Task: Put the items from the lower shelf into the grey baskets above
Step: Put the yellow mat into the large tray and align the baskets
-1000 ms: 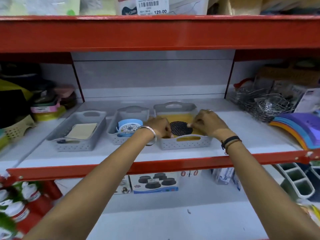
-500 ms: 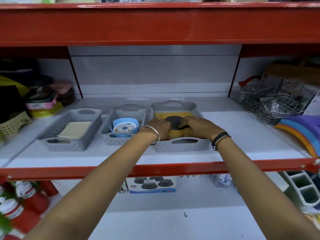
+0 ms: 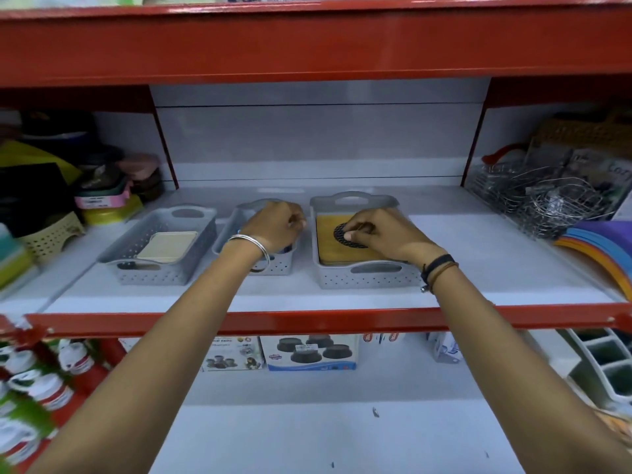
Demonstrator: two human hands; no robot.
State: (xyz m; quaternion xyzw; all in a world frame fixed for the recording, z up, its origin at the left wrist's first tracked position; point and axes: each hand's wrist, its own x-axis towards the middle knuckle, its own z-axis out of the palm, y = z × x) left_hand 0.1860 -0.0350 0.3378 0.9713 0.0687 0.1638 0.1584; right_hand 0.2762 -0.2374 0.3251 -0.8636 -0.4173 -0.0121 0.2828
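Three grey baskets are sitting in a row on the white middle shelf [image 3: 478, 265]. The right hand [image 3: 383, 236] is resting inside the right basket [image 3: 362, 275], its fingers curled down onto a black mesh disc [image 3: 342, 230] that is lying on a yellow board [image 3: 328, 244]; the hand is covering much of the disc, so whether it is pinching the disc or only pressing on it is hard to make out. The left hand [image 3: 273, 227] is hovering over the middle basket [image 3: 273, 265] with fingers loosely curled and nothing visible in them, and it is hiding nearly all of that basket's contents. The left basket [image 3: 150, 268] is holding a cream rectangular lid or board [image 3: 167, 246] and a dark item at its near end that is too small to identify. On the lower shelf [image 3: 307, 422], a box picturing black round stands [image 3: 313, 352] and a neighbouring box [image 3: 234, 354] are standing partly hidden behind the red shelf beam [image 3: 342, 319]. Blurred bottles [image 3: 41, 388] are being cut off at the left edge.
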